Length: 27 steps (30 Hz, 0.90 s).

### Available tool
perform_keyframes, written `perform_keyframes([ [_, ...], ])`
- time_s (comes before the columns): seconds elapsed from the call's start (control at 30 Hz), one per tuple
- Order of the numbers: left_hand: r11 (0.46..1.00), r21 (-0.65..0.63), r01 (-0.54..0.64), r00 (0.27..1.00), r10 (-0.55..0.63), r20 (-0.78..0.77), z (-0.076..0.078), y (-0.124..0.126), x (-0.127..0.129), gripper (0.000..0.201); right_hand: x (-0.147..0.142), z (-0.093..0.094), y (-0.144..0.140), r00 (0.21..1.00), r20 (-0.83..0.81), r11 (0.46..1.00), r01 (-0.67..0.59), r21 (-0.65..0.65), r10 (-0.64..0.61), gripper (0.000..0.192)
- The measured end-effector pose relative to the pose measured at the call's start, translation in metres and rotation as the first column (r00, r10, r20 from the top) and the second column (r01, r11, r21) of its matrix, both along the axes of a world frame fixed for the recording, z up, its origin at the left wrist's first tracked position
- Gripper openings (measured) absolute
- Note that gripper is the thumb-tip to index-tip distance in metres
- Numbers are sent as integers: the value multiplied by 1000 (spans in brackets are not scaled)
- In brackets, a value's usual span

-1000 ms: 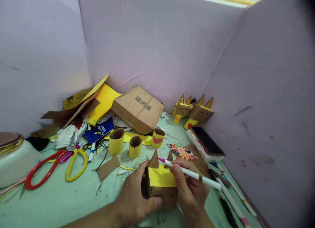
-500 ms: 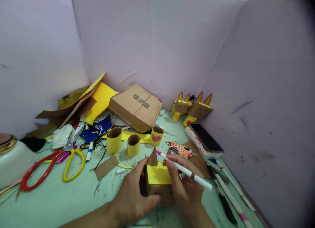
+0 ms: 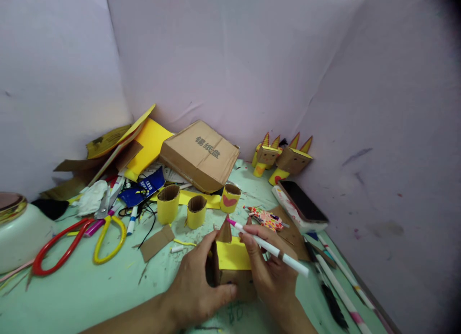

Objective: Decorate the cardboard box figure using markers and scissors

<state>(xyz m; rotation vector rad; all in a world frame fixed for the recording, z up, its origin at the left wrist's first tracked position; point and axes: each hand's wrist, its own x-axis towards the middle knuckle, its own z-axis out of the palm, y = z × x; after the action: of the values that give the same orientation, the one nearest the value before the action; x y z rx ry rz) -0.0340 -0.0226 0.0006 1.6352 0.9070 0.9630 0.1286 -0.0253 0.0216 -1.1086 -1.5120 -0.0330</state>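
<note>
While the view runs from the left edge to the right, the scene reads as follows.

Far left: a white round bowl with a gold rim (image 3: 14, 223) sits on the pale green bench (image 3: 90, 290).
Scissors: a red-handled pair of scissors (image 3: 59, 245) and a yellow-handled pair of scissors (image 3: 108, 238) lie flat, side by side.
Behind them: yellow and brown card sheets (image 3: 144, 142) lean by the wall, next to a flat brown cardboard box with printed characters (image 3: 200, 154).
Middle: three short yellow paper-wrapped cardboard tubes (image 3: 196, 211) stand upright, one with a pink heart.
Left hand: the left hand (image 3: 196, 288) is closed round the side and front of the small brown cardboard box figure with a yellow top and pointed ears (image 3: 232, 259), thumb along its lower front.
Figure's place: near the bench's front edge, between both hands.
Right hand: the right hand (image 3: 272, 274) pinches a white marker pen with a pink tip (image 3: 270, 247), tip close beside an ear.
Handling: the figure looks light, hollow and easy to crush; I judge the firm side walls the best hold, not the glued ears.
Right: two finished cardboard figures with pointed ears (image 3: 283, 158) stand by the wall, a black phone (image 3: 300, 202) lies nearer, and more white marker pens (image 3: 342, 286) lie along the edge.
</note>
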Motion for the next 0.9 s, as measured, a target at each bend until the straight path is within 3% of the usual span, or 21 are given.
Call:
perform_keyframes([
  [0.53, 998, 15, 58, 997, -59, 59, 3, 1, 1, 75, 3, -3, -3, 993, 83, 996, -81, -47, 85, 14],
  [0.9, 999, 44, -4, 999, 6, -47, 2, -1, 0, 76, 2, -2, -2, 982, 30, 982, -186, -13, 186, 11],
])
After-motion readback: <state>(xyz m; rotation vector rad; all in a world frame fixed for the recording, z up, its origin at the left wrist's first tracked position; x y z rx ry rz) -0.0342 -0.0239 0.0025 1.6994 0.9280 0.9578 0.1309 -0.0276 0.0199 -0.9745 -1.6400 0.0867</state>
